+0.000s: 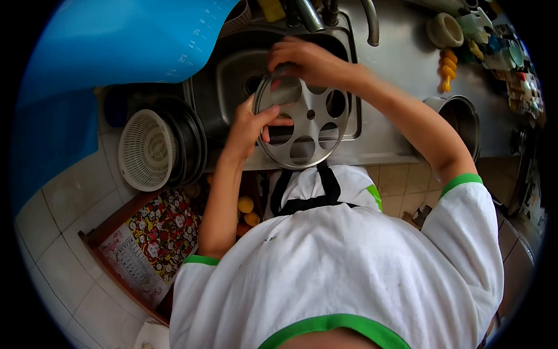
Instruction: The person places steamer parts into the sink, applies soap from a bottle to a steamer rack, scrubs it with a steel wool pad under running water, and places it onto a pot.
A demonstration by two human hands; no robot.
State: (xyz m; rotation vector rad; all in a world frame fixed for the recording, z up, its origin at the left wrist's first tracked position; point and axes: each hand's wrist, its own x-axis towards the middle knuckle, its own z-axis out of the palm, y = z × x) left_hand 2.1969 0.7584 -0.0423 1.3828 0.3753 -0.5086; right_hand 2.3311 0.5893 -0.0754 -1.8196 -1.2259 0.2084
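Observation:
A round metal steamer plate [311,134] with several large holes is held tilted over the front of the sink. My left hand [251,129] grips its left side, with the thumb on the face and fingers showing through a hole. My right hand [308,61] is closed at the plate's far rim, its fingers curled and slightly blurred. Anything between those fingers and the rim is hidden. Under and behind the plate lies the stainless steel sink [226,72], its drain partly visible.
Faucets [372,23] rise behind the sink. A large blue plastic sheet or container [133,41] covers the upper left. Left of the sink stand a white basket [145,150] and dark pans [195,139]. A metal pot [462,122] and a stone mortar [444,30] sit on the right.

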